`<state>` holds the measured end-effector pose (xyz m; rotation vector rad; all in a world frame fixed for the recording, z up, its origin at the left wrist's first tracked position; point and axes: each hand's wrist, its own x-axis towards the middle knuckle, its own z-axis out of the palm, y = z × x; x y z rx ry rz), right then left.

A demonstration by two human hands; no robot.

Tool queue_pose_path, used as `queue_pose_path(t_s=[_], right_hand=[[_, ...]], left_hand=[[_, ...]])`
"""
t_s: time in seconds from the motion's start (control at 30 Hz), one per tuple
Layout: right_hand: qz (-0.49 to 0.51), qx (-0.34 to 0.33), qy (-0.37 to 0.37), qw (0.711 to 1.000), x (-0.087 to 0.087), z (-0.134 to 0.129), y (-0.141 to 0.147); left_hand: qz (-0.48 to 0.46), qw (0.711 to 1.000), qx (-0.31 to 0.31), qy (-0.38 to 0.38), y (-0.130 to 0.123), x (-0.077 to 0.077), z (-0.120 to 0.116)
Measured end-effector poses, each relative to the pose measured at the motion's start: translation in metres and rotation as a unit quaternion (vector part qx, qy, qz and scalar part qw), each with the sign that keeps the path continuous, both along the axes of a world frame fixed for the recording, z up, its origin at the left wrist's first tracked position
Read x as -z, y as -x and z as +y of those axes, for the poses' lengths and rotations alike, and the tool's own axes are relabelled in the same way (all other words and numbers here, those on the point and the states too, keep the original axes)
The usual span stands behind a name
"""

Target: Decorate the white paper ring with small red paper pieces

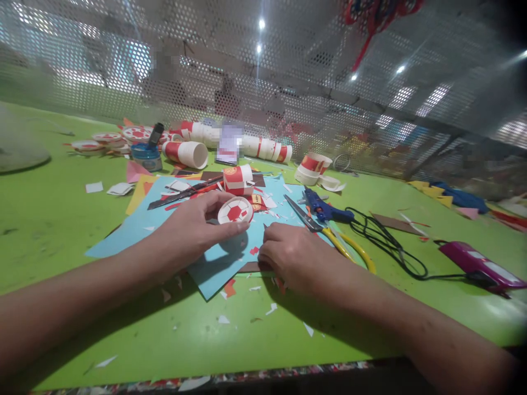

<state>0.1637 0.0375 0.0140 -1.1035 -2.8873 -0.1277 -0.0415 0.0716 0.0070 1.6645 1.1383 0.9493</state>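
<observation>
My left hand [209, 222] grips a small round white paper disc [235, 212] by its edge, between thumb and fingers. Red pieces on its face form a football-like pattern. To its right, my right hand [288, 249] is closed low over the light blue paper [209, 274]; a tiny dark point shows at its fingertips, but what it holds is hidden. Just beyond the disc sits a red and white paper cup piece [237, 180], with a black-bladed cutter [185, 193] beside it. Yellow-handled scissors [346, 244] lie right of my right hand.
A blue glue gun [327, 207] has a black cable running toward a magenta power strip [480, 263]. Paper cups [185, 153], a blue jar [146, 157] and patterned discs [142, 133] stand behind. Paper scraps litter the green table [135, 334]; a perforated screen [288, 77] rises at the back.
</observation>
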Motion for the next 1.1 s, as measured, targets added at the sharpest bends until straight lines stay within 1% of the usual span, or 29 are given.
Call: queue_pose_path(t_s=[0.1,0.17,0.23,0.3,0.4,0.47,0.5,0.57,0.63,0.67,0.73,0.8,0.9,1.1], right_hand=[[-0.018,-0.026,-0.040,0.999,0.002,-0.004,0.002],[-0.025,-0.032,-0.049,0.998,0.003,-0.003,0.003],[-0.019,-0.020,-0.029,0.999,0.001,0.001,0.001],[0.011,-0.003,0.011,1.000,-0.006,0.007,-0.004],[0.121,0.016,0.071,0.990,-0.020,0.016,-0.015],[0.198,0.052,0.127,0.971,-0.028,0.021,-0.022],[0.230,0.077,0.171,0.955,-0.030,0.024,-0.025],[0.290,0.126,0.273,0.908,-0.032,0.027,-0.030],[0.350,0.153,0.355,0.853,-0.030,0.030,-0.032],[0.377,0.159,0.378,0.830,-0.029,0.031,-0.032],[0.416,0.159,0.400,0.801,-0.027,0.031,-0.032],[0.434,0.155,0.411,0.786,-0.026,0.031,-0.030],[0.447,0.154,0.424,0.772,-0.025,0.029,-0.029],[0.469,0.138,0.430,0.759,-0.018,0.028,-0.029]], left_hand=[[0.013,1.000,0.002,-0.006,0.000,0.000,0.001],[0.018,1.000,0.006,-0.008,0.000,-0.001,0.001],[0.015,1.000,0.010,-0.011,0.000,-0.001,0.002],[0.012,1.000,0.015,-0.015,0.000,-0.001,0.001],[0.014,0.999,0.030,-0.018,0.000,0.000,0.000],[0.016,0.999,0.047,-0.020,-0.001,0.002,-0.001],[0.018,0.998,0.053,-0.018,-0.001,0.003,-0.002],[0.025,0.998,0.056,-0.008,-0.001,0.006,-0.003],[0.034,0.998,0.057,0.000,-0.001,0.009,-0.003],[0.039,0.998,0.058,-0.001,0.000,0.011,-0.003],[0.051,0.997,0.062,-0.014,0.000,0.014,-0.002],[0.060,0.996,0.061,-0.027,0.000,0.016,-0.001],[0.066,0.995,0.066,-0.034,0.001,0.018,0.000],[0.066,0.993,0.081,-0.054,0.000,0.019,-0.002]])
